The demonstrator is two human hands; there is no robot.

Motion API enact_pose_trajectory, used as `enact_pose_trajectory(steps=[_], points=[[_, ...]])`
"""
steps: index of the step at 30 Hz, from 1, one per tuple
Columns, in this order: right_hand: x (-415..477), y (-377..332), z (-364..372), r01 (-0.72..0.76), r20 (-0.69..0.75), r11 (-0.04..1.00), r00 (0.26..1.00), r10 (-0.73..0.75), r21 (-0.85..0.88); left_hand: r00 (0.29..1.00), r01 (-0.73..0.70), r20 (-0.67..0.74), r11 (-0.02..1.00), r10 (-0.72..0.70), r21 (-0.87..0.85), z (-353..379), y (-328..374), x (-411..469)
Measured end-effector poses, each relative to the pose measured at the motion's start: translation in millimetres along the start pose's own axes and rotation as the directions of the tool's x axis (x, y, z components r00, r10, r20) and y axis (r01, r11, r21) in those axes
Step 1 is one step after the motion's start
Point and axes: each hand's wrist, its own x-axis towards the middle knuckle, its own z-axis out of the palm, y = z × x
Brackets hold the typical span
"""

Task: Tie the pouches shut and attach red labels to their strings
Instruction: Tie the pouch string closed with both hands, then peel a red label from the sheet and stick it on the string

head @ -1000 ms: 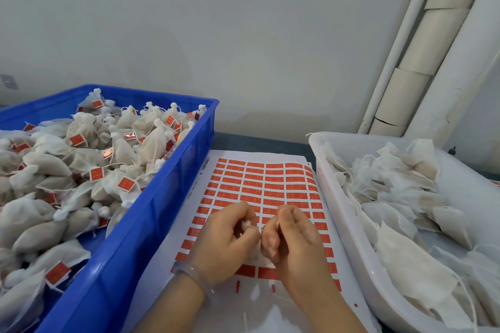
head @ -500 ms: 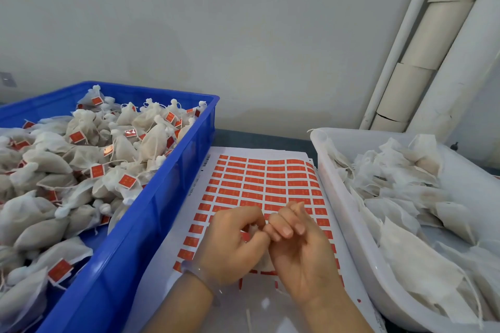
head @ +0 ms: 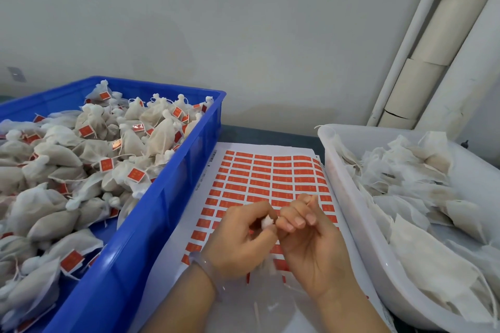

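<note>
Left hand (head: 238, 238) over the near end of the label sheet (head: 270, 178), fingers curled round a small white pouch (head: 266, 222), pinching its bunched neck. Right hand (head: 311, 246) touches the left, fingers curled; can't tell if it holds string. Blue crate (head: 162, 197) of tied pouches (head: 89, 159) left of sheet, white tub (head: 351, 211) of untied pouches (head: 405, 197) right of it.

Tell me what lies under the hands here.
A sheet of red labels lies beneath the left hand and right hand; they cover its nearer rows and most of the pouch.
</note>
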Motion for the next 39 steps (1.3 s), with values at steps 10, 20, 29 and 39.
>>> enact_pose_trajectory(steps=[10,20,29,39], points=[[-1.0,-2.6,-2.8,-0.045,0.106,0.999,0.993,0.045,-0.001,0.987,-0.138,-0.065,0.981,0.148,0.137,-6.0,2.6,3.5],[7.3,-22.4,-19.8,0.056,-0.147,0.78,0.971,-0.188,-0.624,0.856,0.171,-0.364,0.866,-0.367,-0.47,-26.8,-1.2,16.8],[5.9,-7.2,-32.3,0.105,0.116,-0.115,0.988,-0.098,-0.988,0.787,0.077,-0.359,0.656,-0.502,-0.751,-50.6,-0.4,14.3],[-3.6,18.8,-23.9,0.255,0.217,-0.346,0.965,0.145,-0.903,0.813,0.034,-0.405,0.728,-0.419,-0.685,-49.0,8.1,21.0]])
